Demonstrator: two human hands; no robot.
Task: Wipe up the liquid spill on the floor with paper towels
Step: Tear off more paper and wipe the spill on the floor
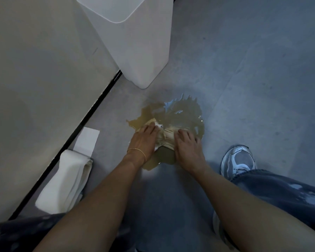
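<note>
Floor: the grey smooth floor (pixel 253 70) carried everything; its wet patch lay between a tall white plastic bin (pixel 135 42) and the person's knees.
Bin: it stood just beyond the spill, so liquid pushed forward would likely run under its base.
Spare towels: a white folded stack of paper towels (pixel 65 179) lay well to the left by the pale wall (pixel 35 70), dry and out of the wet.
Spill: the yellow-brown puddle of liquid (pixel 182 115) spread wide, mostly unabsorbed beyond and around the hands.
Left hand: the left hand (pixel 144 140) pressed palm-down, grip released, fingers laid on the wad.
Right hand: the right hand (pixel 187 146) did likewise, clasping nothing.
Wad: the crumpled, soaked paper-towel wad (pixel 165 137) sat at the puddle's near edge; looking saturated, it would probably smear or tear.
Shoe: the grey-and-white sneaker (pixel 238 160) stood near the wet, a slip risk.
</note>
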